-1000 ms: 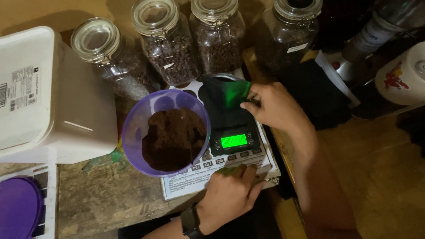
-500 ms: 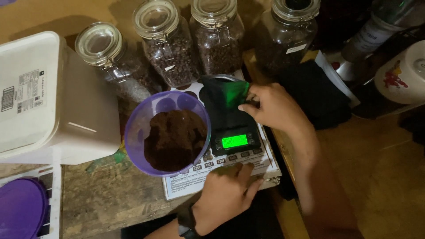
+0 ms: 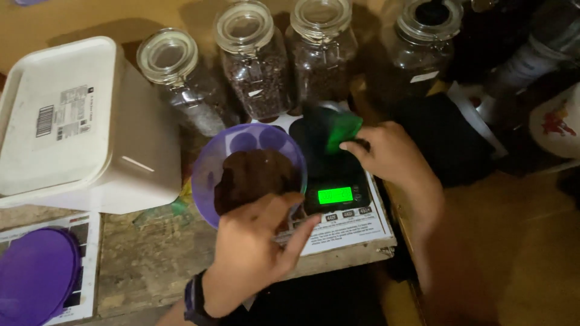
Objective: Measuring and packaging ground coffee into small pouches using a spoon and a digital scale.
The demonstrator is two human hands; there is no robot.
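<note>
Left hand (image 3: 254, 253) curled over near rim of round purple plastic bowl (image 3: 208, 175) holding dark brown grounds, fingers grasping rim; bowl left of small black digital scale (image 3: 335, 190) on table; right hand (image 3: 393, 157) fingers pinching green scoop (image 3: 338, 130) above scale; bowl likely light, stiff, contents spillable; grip rim, keep level.

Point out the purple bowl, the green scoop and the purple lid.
purple bowl (image 3: 212, 163), head view, bare left rim.
green scoop (image 3: 339, 130), head view, its side wall.
purple lid (image 3: 36, 274), head view, its flat top.
</note>
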